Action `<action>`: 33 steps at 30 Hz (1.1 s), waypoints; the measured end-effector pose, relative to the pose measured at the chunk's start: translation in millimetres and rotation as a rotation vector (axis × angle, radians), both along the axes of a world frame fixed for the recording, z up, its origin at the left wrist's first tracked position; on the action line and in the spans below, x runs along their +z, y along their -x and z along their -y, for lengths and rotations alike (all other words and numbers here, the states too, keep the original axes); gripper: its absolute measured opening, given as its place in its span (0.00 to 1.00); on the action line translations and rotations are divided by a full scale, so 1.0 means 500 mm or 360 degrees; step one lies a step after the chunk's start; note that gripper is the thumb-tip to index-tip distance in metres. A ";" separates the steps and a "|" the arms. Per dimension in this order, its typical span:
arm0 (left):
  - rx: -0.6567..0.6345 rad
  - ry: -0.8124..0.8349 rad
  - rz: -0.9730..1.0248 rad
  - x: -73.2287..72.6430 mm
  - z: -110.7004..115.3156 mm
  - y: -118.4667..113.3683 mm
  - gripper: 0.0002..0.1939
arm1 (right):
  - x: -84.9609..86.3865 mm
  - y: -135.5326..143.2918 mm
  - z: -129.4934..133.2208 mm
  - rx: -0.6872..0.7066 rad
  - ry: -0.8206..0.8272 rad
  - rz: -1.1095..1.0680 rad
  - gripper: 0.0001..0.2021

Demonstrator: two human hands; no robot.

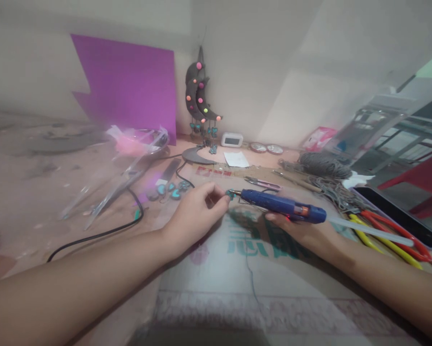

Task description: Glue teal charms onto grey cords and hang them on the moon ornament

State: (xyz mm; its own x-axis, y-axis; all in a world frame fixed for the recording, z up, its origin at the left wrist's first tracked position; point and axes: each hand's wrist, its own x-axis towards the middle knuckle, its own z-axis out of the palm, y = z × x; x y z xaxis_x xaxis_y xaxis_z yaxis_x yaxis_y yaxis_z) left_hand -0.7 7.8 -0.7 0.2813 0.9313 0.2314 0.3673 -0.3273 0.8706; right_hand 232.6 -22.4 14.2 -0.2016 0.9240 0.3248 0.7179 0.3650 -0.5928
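Observation:
My right hand [302,228] is wrapped round a blue hot glue gun [270,200], with a translucent glue stick [371,230] coming out of its back end. The gun's metal nozzle points left, at the fingertips of my left hand [205,204]. Thumb and forefinger of that hand pinch a small teal piece [231,194], mostly hidden by the fingers and the nozzle. The nozzle tip is at the piece; whether they touch I cannot tell. Several small teal and grey pieces [174,191] lie just beyond my left hand.
Grey crescents with coloured beads [200,91] hang on the wall. Glue sticks [111,192] lie at left by a black cable [96,235]. Thread snips [262,183], grey yarn [324,165], a phone [400,216] and red-handled pliers [400,230] are at right. A white clock [232,140] stands behind.

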 end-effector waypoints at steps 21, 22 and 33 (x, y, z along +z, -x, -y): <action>0.0015 0.0037 0.0054 -0.003 -0.002 0.000 0.08 | -0.001 -0.006 -0.002 -0.0021 -0.0087 0.0218 0.14; 0.0015 0.0039 0.0059 -0.002 -0.002 0.000 0.08 | -0.001 -0.005 -0.003 -0.0015 -0.0096 0.0235 0.14; 0.0006 0.0046 0.0102 -0.007 -0.003 0.001 0.09 | 0.013 -0.018 0.013 0.0067 0.0058 -0.0220 0.16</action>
State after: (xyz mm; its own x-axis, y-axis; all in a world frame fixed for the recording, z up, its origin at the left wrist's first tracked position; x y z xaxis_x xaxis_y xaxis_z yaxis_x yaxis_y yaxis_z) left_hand -1.1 9.1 -4.2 0.2631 0.9389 0.2218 0.3115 -0.3002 0.9016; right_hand 241.8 -28.8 20.6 -0.1962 0.9274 0.3185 0.6130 0.3695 -0.6984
